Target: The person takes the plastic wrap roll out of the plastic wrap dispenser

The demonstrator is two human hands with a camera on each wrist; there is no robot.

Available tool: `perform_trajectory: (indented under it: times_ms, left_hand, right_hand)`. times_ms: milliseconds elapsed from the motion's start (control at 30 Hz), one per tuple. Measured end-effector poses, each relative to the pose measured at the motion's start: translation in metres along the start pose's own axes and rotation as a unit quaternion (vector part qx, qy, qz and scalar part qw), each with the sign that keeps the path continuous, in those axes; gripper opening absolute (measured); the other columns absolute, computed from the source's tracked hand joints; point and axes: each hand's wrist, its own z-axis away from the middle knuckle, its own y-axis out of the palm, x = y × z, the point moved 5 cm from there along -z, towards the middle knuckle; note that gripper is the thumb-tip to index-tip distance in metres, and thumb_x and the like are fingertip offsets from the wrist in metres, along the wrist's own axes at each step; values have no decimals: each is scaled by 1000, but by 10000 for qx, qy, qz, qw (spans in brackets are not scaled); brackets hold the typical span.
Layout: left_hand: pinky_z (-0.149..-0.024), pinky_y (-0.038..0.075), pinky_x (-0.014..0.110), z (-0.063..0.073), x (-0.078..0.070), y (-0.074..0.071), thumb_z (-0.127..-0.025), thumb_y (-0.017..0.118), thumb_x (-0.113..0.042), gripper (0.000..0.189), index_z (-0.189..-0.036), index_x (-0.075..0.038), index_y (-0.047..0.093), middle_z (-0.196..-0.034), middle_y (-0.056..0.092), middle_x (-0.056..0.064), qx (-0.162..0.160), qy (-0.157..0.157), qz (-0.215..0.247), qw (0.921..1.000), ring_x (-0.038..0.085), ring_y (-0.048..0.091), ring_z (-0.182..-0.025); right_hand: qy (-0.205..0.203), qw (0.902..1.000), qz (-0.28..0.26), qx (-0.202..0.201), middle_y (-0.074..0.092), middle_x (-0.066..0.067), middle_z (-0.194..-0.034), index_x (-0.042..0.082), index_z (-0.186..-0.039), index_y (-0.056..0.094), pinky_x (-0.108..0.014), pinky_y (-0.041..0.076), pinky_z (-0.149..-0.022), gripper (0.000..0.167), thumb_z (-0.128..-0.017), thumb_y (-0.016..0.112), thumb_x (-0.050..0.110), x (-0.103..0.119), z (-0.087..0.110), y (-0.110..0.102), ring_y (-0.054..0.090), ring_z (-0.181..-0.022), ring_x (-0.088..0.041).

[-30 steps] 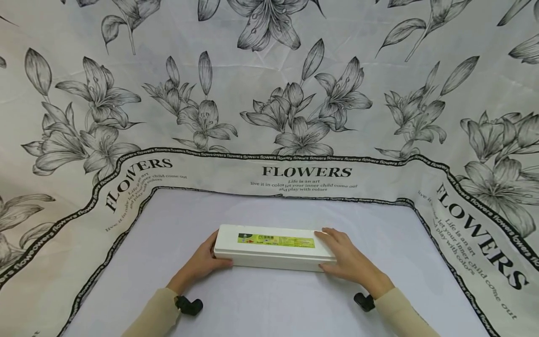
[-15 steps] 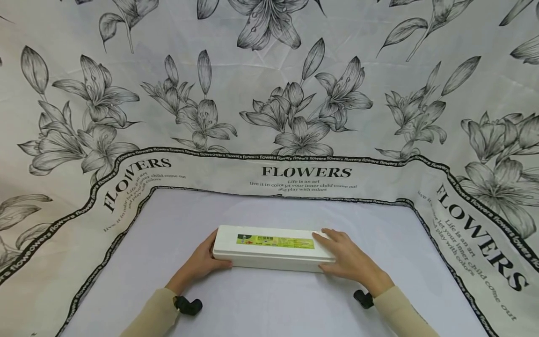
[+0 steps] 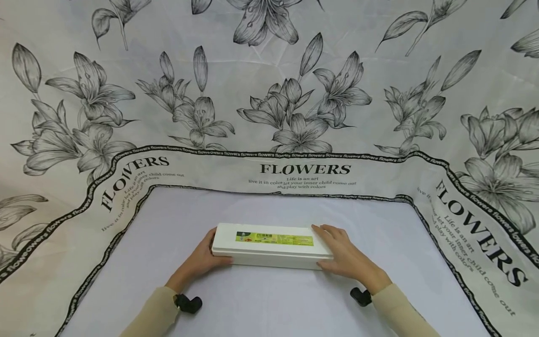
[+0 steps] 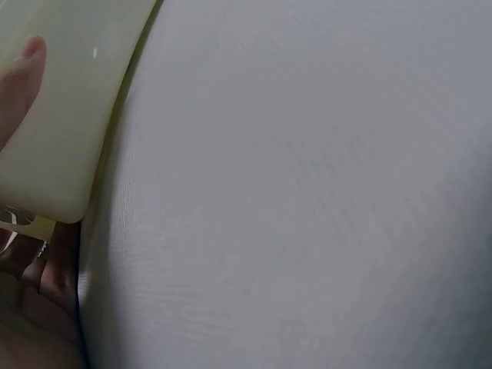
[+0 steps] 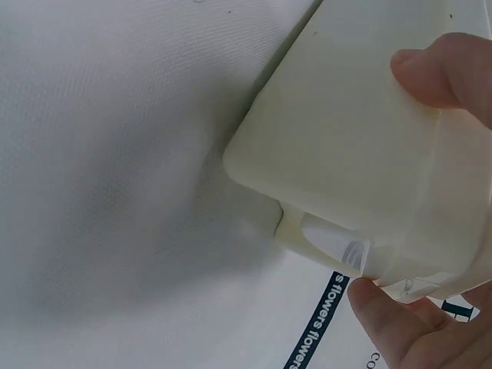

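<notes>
A long white cling film box (image 3: 273, 260) with a yellow-green label on its lid lies across the middle of the table. My left hand (image 3: 206, 260) grips its left end, thumb along the front side and fingers behind the end. At the other end, my right hand (image 3: 347, 257) holds the box with the thumb on the front and the fingers over the top toward the far edge. In the right wrist view, the box's (image 5: 346, 115) end has an opening with clear plastic inside, and fingertips touch near it. The left wrist view shows a thumb (image 4: 21, 84) pressed on the smooth box wall.
The table has a white cloth (image 3: 269, 299). Behind it and at both sides hangs a flower-printed curtain (image 3: 202, 168) with black lettering and border bands. A dark wrist camera (image 3: 189, 304) sits on the left wrist, another wrist camera (image 3: 360, 296) on the right.
The right forefinger has slid off the label's right end toward the box's far edge. Both hands stay on the box. The head view has shifted slightly.
</notes>
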Motion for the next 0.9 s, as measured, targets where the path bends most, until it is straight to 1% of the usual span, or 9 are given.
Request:
perform_trajectory:
  times_ms: [167,300,400,500,600,733,900]
  left_hand:
    - [-124,25,57,-3,2,0,-74,95,-32,114,-163,-12,26,-163,40,11,-46,43,14,10000,34,34,-152]
    - [-123,28,55,-4,2,-1,-72,96,-35,112,-161,-10,31,-160,44,11,-156,40,-206,9997,33,38,-150]
    - [-123,30,55,-3,0,-2,-72,96,-35,111,-160,-9,33,-159,46,12,-256,-23,-339,9991,34,40,-149]
    - [-122,30,55,-1,-1,-2,-73,95,-34,109,-160,-8,34,-158,48,12,-339,-29,-353,9988,34,41,-149]
    - [-123,30,54,0,0,-1,-72,96,-33,109,-159,-9,36,-158,49,11,-447,7,-346,9984,33,41,-149]
    - [-122,31,53,1,1,-2,-71,96,-33,108,-158,-8,38,-156,51,10,-602,89,-352,9975,32,43,-148]
    - [-121,34,50,1,0,-2,-72,96,-31,106,-158,-10,39,-155,52,8,-631,128,-193,9977,30,44,-147]
  right_hand:
    - [141,9997,-97,165,42,-17,-156,16,-161,36,-65,44,-106,96,-79,85,26,-1,-2,1,38,-141,-43]
    - [173,9993,-256,213,40,-17,-158,14,-161,35,-66,41,-109,100,-79,88,33,-5,-2,2,35,-144,-42]
    - [162,9989,-341,271,39,-17,-159,14,-161,34,-67,40,-110,103,-77,89,38,-8,-4,5,33,-145,-42]
    - [200,9984,-408,343,37,-17,-159,14,-161,34,-68,39,-110,105,-77,89,43,-11,-6,8,31,-146,-42]
    - [217,9981,-474,341,38,-16,-158,15,-159,37,-67,39,-109,103,-76,89,46,-12,-8,10,33,-145,-42]
    - [137,9984,-480,269,42,-16,-155,16,-158,40,-66,41,-107,99,-77,89,46,-11,-10,11,37,-142,-40]
    - [72,9990,-374,224,45,-19,-152,14,-156,43,-66,44,-104,96,-76,89,44,-11,-13,10,41,-138,-42]
